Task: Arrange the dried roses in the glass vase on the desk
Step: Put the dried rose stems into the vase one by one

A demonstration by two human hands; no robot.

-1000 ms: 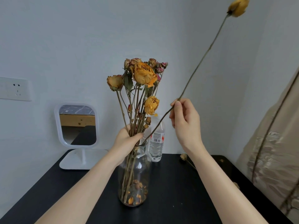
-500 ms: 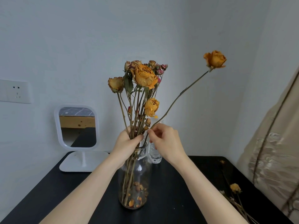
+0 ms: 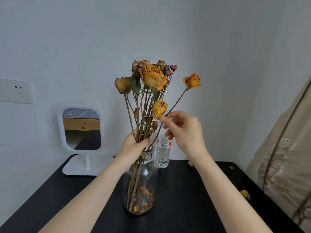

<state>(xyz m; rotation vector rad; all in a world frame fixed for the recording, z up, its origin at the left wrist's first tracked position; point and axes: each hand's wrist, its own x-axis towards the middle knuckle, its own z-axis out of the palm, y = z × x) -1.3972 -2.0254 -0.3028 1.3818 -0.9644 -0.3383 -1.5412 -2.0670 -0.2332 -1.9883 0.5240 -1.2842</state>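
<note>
Dried yellow and pink roses on thin brown stems (image 3: 148,91) stand bunched in a clear glass vase with a narrow neck (image 3: 140,185), which sits near the middle of the black tabletop (image 3: 181,207); loose orange petals lie at the bottom of the vase; the left hand (image 3: 134,145) is clenched round the bundle of stems just above the vase mouth; the right hand (image 3: 182,130) pinches between thumb and forefinger the stem of a single dried yellow rose (image 3: 191,81), whose head leans out to the right of the bunch while its lower end runs down into the vase neck; a small clear plastic water bottle with a white label (image 3: 162,151) stands just behind the vase; a white-framed standing mirror (image 3: 82,130) rests on the tabletop's far left corner against the pale wall, below a white wall socket (image 3: 16,91); a fallen yellow rose head (image 3: 244,194) lies near the tabletop's right edge, beside a beige quilted fabric (image 3: 284,157).
</note>
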